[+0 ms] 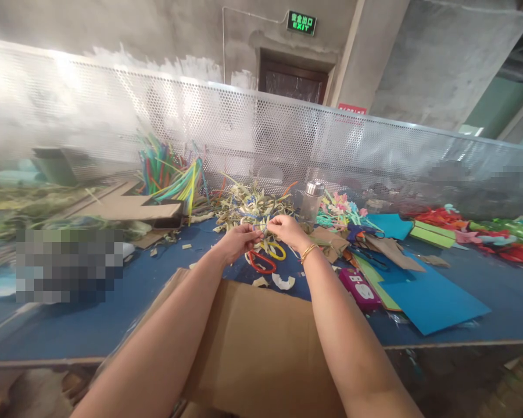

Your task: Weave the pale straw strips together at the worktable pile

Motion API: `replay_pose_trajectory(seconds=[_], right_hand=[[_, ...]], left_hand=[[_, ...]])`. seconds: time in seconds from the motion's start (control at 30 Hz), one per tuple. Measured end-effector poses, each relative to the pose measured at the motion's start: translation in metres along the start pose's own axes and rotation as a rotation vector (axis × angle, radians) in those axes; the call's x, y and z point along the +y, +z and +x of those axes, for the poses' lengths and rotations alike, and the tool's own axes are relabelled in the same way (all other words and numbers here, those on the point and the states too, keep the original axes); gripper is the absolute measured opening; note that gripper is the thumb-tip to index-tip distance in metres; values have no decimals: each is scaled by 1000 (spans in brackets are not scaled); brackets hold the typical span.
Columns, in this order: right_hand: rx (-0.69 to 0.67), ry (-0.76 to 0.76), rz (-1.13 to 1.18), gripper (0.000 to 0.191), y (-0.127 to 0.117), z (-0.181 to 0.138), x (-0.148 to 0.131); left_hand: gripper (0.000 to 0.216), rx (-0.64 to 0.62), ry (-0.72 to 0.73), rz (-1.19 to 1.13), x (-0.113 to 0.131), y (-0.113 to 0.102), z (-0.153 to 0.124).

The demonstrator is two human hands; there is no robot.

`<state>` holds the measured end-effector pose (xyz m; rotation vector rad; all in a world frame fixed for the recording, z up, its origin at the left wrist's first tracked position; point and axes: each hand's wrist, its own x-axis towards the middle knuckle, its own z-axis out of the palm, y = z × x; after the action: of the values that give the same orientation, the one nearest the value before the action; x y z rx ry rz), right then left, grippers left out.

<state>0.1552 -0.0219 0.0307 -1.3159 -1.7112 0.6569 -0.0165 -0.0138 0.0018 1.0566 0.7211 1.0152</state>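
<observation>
My left hand (pixel 243 241) and my right hand (pixel 290 231) meet above the middle of the blue table. Each has its fingertips pinched together, the two pinches almost touching. A thin pale strand seems to run between them, too small to identify. A red loop (pixel 261 264) and a yellow loop (pixel 275 251) show just below my fingers; whether they join what I hold I cannot tell. Right behind my hands lies a tangled pile of pale green and beige strips (pixel 255 200). White curled scraps (pixel 283 282) rest on the table nearer to me.
A cardboard sheet (pixel 265 342) lies under my forearms. Coloured stems (pixel 165 171) stand at the back left near cardboard (pixel 113 203). A clear bottle (pixel 312 200), a purple box (pixel 359 288) and blue sheets (pixel 431 296) are on the right. A perforated metal panel (pixel 353 145) borders the back.
</observation>
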Motion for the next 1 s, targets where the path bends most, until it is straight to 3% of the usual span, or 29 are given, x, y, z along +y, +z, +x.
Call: replay_pose_trajectory(seconds=[0.3,0.4,0.57,0.77,1.0], right_hand=[[-367,-57,135,7,-7,-7,-9],[-315,-8,160,7,-6,-3,-4],[-112,87,91,9,-1,5,9],[-27,4,-101,9,4,7,13],[14,-6,-187,12,10,6,8]], left_hand=[[27,37,-36,-175,3,-4,1],[26,35,-23,-158,2,-3,1],[21,-87,-24,-66,3,1,-4],[20,-256,19,37,1,8,-8],[23,-190,-27,123,-7,7,-2]])
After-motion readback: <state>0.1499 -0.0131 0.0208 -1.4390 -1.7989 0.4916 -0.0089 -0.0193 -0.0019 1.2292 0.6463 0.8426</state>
